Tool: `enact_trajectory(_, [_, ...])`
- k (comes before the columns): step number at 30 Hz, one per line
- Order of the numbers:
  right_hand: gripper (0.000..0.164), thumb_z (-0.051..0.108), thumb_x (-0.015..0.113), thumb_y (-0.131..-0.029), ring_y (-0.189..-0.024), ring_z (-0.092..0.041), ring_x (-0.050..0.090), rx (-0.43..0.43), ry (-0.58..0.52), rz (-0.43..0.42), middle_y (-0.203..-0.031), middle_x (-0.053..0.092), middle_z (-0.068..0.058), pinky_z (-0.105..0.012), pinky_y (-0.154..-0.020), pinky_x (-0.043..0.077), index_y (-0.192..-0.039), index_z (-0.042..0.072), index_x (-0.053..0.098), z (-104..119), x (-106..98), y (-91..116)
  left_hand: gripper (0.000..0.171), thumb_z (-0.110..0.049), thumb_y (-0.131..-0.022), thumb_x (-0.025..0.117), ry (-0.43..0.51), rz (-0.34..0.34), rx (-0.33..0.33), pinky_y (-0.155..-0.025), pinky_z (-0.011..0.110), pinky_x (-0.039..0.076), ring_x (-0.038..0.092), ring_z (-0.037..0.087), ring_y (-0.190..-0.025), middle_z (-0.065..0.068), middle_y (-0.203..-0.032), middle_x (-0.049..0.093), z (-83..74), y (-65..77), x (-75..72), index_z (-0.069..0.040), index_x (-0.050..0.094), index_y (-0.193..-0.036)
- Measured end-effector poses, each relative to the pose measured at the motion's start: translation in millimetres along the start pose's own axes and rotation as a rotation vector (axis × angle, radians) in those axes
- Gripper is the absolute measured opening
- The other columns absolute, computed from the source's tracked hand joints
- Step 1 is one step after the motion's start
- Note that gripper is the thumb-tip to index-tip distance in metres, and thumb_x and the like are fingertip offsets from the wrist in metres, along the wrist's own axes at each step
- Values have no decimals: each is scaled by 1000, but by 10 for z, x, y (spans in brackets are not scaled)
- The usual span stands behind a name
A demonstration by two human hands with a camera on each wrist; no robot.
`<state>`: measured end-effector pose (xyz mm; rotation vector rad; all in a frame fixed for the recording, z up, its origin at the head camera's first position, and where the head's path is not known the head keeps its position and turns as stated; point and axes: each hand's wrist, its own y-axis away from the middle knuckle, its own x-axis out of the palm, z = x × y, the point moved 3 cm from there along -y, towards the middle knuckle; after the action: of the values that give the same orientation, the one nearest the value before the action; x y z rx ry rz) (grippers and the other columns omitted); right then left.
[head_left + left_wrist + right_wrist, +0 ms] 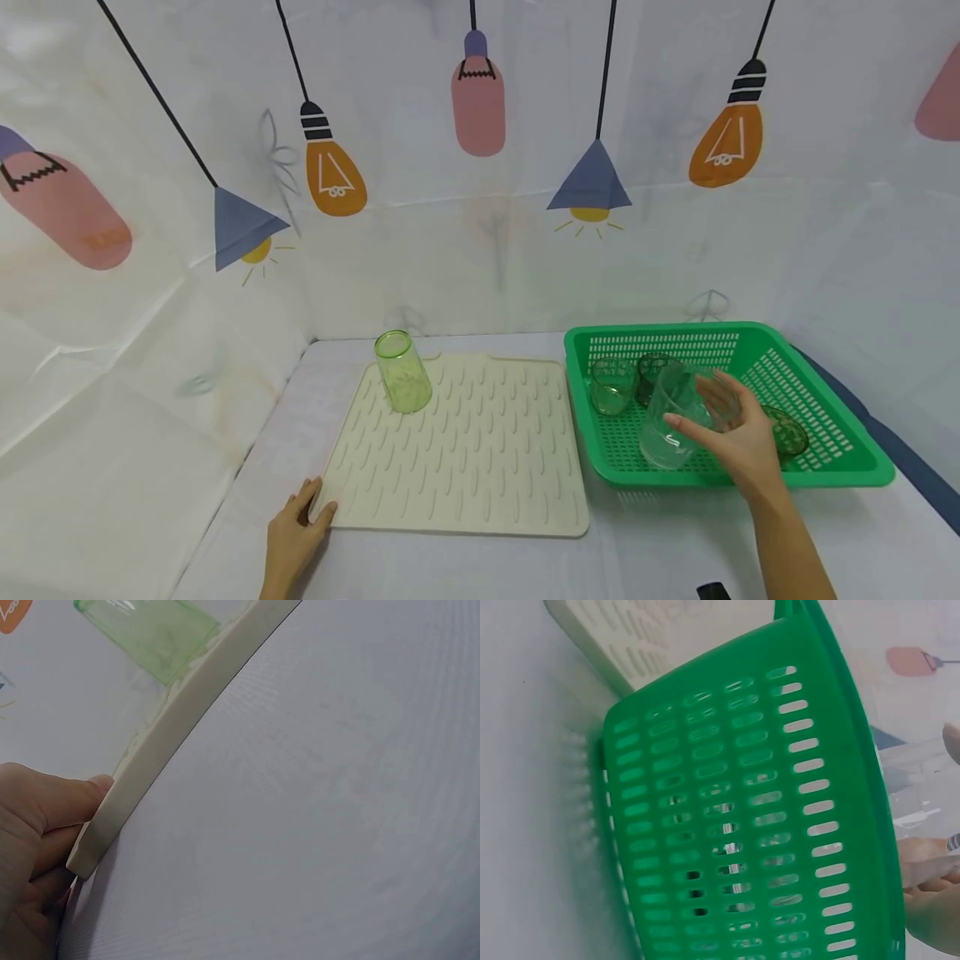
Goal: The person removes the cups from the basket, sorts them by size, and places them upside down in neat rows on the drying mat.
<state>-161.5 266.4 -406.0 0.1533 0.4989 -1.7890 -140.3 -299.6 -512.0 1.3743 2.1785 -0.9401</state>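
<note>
At the front left corner of a cream drying mat (457,467), my left hand (294,533) holds the corner between thumb and fingers. The left wrist view shows the thumb (79,799) against the mat's edge. A green-tinted glass (405,375) stands on the mat's far left part. My right hand (738,437) grips a clear glass (666,442), tilted over the green plastic basket (615,475). Inside the basket are a small clear glass (611,387), a dark glass (649,375) and a green patterned glass (786,433), partly behind my hand.
The basket stands right beside the mat on the white-covered table (420,567). A small black object (712,591) lies at the front edge of view. White sheeting (480,267) printed with lamps rises behind the table. The basket's slotted wall (727,802) fills much of the right wrist view.
</note>
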Motion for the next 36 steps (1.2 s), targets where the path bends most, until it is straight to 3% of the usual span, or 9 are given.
enact_trajectory(9, [85,-4,70,-80,-118,6,44,-101,-214,73,-134,46,7,-6,-96,36,-149,15,23,212,44,23,47,-4,-76,73,6,15,4,-109,24,28,51,45,-114,33,-118,55,8,40,-23,14,58,-117])
enact_trajectory(13, [83,-8,68,-80,-119,4,45,-119,-323,112,-133,49,8,-7,-94,39,-148,14,25,289,73,24,49,-7,-78,72,23,40,-2,-102,1,19,50,45,-115,33,-121,53,13,43,-39,14,55,-120])
enact_trajectory(16, [82,-9,67,-81,-119,4,46,-130,-360,131,-131,51,10,-8,-89,44,-148,13,26,352,91,10,52,-8,-79,73,43,50,-12,-98,-2,14,47,46,-117,33,-122,52,11,33,-36,15,53,-121])
enact_trajectory(19, [80,-11,66,-81,-118,3,48,-141,-396,151,-131,53,9,-9,-89,45,-147,11,27,415,113,-15,53,-8,-78,73,61,39,-18,-99,-2,14,46,47,-117,33,-122,52,-13,25,-25,15,53,-121])
enact_trajectory(23, [78,-16,64,-79,-119,-3,50,-193,-449,176,-130,54,4,-10,-95,40,-145,8,31,507,170,-57,54,-9,-77,74,54,9,-26,-110,28,31,47,48,-117,33,-121,53,-100,14,-26,17,53,-119])
enact_trajectory(26, [77,-18,63,-77,-119,-6,51,-233,-473,187,-130,55,1,-10,-97,39,-144,6,33,566,218,-83,54,-9,-76,74,73,-11,-13,-103,59,32,48,49,-116,34,-120,53,-216,-13,-22,16,54,-119])
enact_trajectory(27, [77,-19,63,-77,-119,-6,51,-238,-479,191,-129,55,1,-11,-97,39,-143,6,34,584,233,-89,52,-9,-76,74,87,-19,0,-103,60,32,49,49,-116,33,-120,53,-265,-28,-14,16,55,-118])
enact_trajectory(32, [77,-18,64,-77,-120,-6,51,-252,-482,216,-130,55,1,-14,-98,40,-144,2,31,658,308,-104,45,-9,-79,74,173,-1,54,-102,57,35,48,49,-117,26,-121,58,-562,-111,35,11,60,-117])
enact_trajectory(36, [77,-16,65,-78,-120,-6,50,-254,-470,231,-130,54,2,-14,-99,40,-144,-1,29,693,376,-107,40,-7,-78,74,209,10,140,-100,21,41,56,41,-112,20,-117,64,-814,-145,90,7,63,-114])
